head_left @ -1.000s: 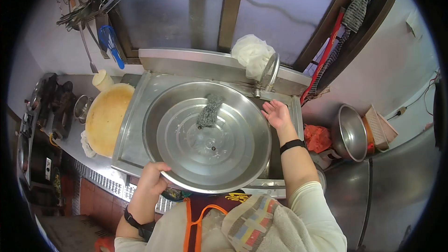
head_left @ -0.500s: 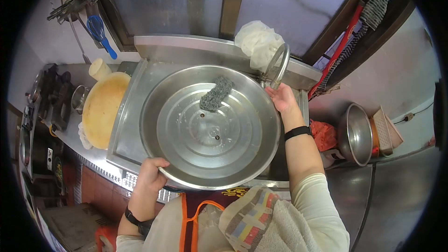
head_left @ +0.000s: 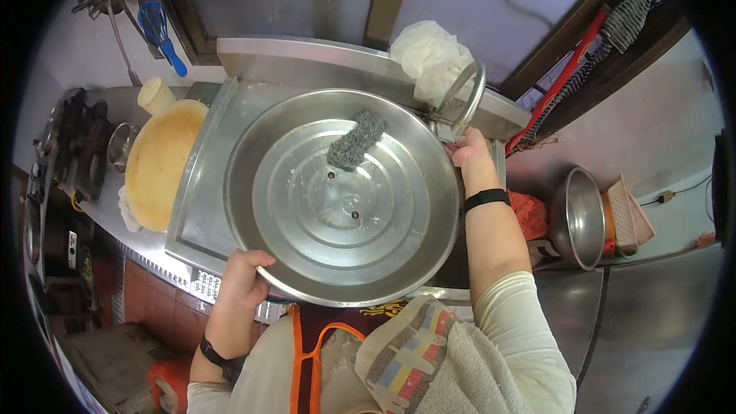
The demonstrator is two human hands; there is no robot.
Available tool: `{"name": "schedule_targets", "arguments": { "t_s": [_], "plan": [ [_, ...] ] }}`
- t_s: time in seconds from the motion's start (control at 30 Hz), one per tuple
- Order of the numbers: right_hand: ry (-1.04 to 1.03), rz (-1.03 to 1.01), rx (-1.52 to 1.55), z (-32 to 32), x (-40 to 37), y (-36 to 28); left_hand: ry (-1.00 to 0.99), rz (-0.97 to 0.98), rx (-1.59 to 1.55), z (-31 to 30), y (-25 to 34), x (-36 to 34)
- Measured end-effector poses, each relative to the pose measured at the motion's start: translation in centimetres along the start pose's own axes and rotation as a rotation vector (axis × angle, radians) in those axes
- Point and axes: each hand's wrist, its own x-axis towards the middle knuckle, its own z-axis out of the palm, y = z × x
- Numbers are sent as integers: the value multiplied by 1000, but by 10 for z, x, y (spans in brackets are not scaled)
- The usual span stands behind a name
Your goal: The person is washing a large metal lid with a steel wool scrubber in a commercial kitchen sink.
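A wide, shallow stainless steel basin (head_left: 307, 253) takes up the middle of the head view, over the sink. My left hand (head_left: 247, 274) is closed around its front left rim, thumb on top. My right hand (head_left: 473, 157) is at the far right rim, just below the spout of the curved metal tap (head_left: 477, 96). Its fingers are curled at the rim and partly hidden. Inside the basin lies a grey steel wool scourer (head_left: 356, 140), towards the back. Two small dark spots and some water droplets show on the basin's bottom.
A round yellowish chopping board (head_left: 162, 172) lies left of the steel sink counter (head_left: 201, 184). Behind the tap hangs a whitish mesh bundle (head_left: 431, 57). To the right stand a tilted metal bowl (head_left: 580, 218) and a red plastic bag (head_left: 527, 215). A blue whisk (head_left: 157, 31) hangs at upper left.
My right hand has gone from spread with the palm up to curled fingers at the basin's far right rim. My left hand keeps its hold, and the view has shifted slightly.
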Motion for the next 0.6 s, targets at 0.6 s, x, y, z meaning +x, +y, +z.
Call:
{"name": "schedule_targets", "arguments": {
  "t_s": [0.6],
  "plan": [
    [-312, -185, -566, 29, -65, 22, 24, 35, 78, 14, -8, -1]
  ]
}}
